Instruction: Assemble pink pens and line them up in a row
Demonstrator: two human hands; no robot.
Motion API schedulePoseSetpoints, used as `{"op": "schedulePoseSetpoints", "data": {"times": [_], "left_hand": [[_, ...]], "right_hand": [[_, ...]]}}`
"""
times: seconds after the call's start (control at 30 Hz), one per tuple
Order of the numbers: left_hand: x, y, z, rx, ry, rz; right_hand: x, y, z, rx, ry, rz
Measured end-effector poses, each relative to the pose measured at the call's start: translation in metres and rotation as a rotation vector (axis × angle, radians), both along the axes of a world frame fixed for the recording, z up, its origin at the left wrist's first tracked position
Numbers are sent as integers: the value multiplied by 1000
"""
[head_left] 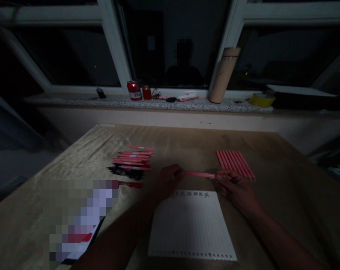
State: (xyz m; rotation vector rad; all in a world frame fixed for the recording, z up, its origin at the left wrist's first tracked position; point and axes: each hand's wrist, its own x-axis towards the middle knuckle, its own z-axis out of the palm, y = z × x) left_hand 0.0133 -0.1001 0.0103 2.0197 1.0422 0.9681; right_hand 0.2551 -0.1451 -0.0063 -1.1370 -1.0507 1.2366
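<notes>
A pink pen is held level above the far end of a lined sheet. My left hand pinches its left end, and my right hand grips the right end. Just beyond my right hand, several pink pens lie side by side in a neat slanted row. To the left of my left hand is a loose heap of pink pens, with black pens at its near side. The sheet has handwriting along its far edge and punched holes along the near one.
A red pen lies near a partly blurred bright flat object at left. On the windowsill stand a red can, a small jar, a tall cardboard tube and yellow tape.
</notes>
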Motion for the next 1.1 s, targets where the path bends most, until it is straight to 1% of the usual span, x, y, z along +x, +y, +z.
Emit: {"op": "schedulePoseSetpoints", "data": {"times": [0.17, 0.37, 0.47, 0.5, 0.63, 0.77, 0.83, 0.9, 1.1], "left_hand": [[2, -2, 2, 8, 22, -1], [3, 0, 2, -64, -80, 98], [2, 3, 1, -89, -126, 118], [1, 3, 1, -96, -128, 116], [0, 1, 3, -93, -79, 73], [1, -1, 3, -27, 95, -17], [1, -2, 2, 6, 183, -53], [2, -2, 0, 35, 222, -83], [7, -5, -2, 187, 342, -133]], "right_hand": [[4, 0, 7, -17, 8, -49], [3, -4, 14, -38, -259, 13], [1, -6, 14, -41, -301, 60], [0, -7, 14, -43, -301, 47], [2, -4, 10, -40, -244, -22], [3, 0, 6, -55, -62, -120], [2, 1, 7, -71, 55, -121], [-1, 0, 9, -80, 134, -108], [-11, -4, 13, -94, 189, -50]]}}
